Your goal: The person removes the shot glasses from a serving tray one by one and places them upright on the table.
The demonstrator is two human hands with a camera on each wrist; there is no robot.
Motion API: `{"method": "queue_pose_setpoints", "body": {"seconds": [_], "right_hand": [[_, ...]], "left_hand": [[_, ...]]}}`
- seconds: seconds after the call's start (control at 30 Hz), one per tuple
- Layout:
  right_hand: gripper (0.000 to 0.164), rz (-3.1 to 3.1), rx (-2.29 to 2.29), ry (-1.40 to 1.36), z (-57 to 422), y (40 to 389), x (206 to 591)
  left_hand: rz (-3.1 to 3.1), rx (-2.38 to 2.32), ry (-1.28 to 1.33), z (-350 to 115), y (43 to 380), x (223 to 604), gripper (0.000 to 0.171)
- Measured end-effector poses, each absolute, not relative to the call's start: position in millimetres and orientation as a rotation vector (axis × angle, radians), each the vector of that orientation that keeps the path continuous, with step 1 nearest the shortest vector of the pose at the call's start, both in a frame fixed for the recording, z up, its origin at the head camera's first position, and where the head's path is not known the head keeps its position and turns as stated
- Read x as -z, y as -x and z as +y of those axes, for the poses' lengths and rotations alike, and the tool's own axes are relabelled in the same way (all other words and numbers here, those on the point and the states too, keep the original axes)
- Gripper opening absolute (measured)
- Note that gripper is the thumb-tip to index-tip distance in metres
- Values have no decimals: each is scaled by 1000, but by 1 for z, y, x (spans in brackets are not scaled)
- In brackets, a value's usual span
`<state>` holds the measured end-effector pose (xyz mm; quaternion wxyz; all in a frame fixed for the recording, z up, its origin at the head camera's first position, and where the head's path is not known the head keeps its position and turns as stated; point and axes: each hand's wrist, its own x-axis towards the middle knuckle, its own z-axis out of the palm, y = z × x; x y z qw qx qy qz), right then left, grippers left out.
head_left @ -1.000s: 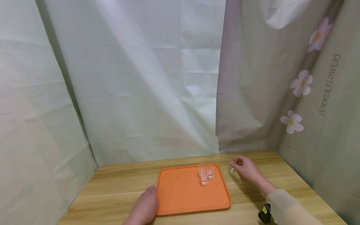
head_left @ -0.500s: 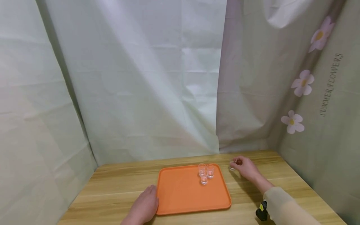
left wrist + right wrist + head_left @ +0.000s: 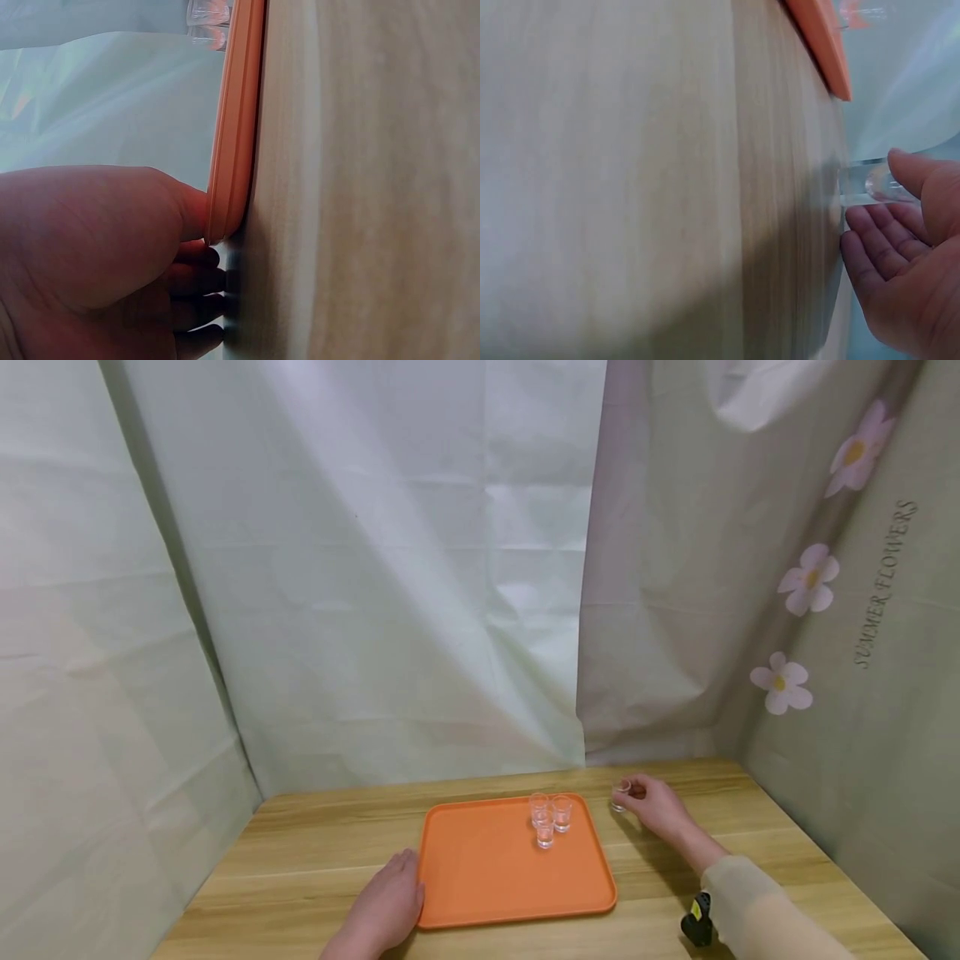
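My right hand point(image 3: 654, 806) holds a clear shot glass point(image 3: 619, 798) to the right of the tray. In the right wrist view, thumb and fingers lie on either side of that glass point(image 3: 877, 182), whose base appears to be on the wood. An orange tray point(image 3: 487, 881) lies flat on the table. Three more shot glasses point(image 3: 545, 835) stand upright, close together, near its back right corner. At the tray's left edge is my left hand point(image 3: 382, 902). In the left wrist view its thumb touches the tray's rim point(image 3: 231, 142), while the fingers extend down beside it towards the tabletop.
The wooden table point(image 3: 315, 852) reaches back to a pale hanging curtain point(image 3: 390, 610). More of this cloth closes in the left and right sides; the right one bears printed flowers point(image 3: 782, 683). A small black device point(image 3: 697, 920) is at my right sleeve.
Very little differs. My right forearm and sleeve have shifted slightly left, while the hand stays at the same glass. The left hand, tray and other glasses stay in place.
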<state>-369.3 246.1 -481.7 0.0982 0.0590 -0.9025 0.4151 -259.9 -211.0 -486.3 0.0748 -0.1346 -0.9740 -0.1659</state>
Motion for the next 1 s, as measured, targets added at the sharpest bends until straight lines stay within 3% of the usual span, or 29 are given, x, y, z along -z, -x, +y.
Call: {"method": "queue_pose_setpoints", "body": {"seconds": [0.23,0.37,0.77,1.0], "right_hand": [[69,-2693,-1232,-189,245,362,474],[77,-2683,-1201,-211,242,356,467],[74,-2572,-1101,-301,211,333,450],[67,-2576,-1349,-474,188,326,455]], "left_hand": [[-2923,498,407,-211,260,486,49],[-2901,485,432,-211,259,487,48],[-2921,488,411,-212,262,489,49],[-2914,499,414,-213,262,493,51]]}}
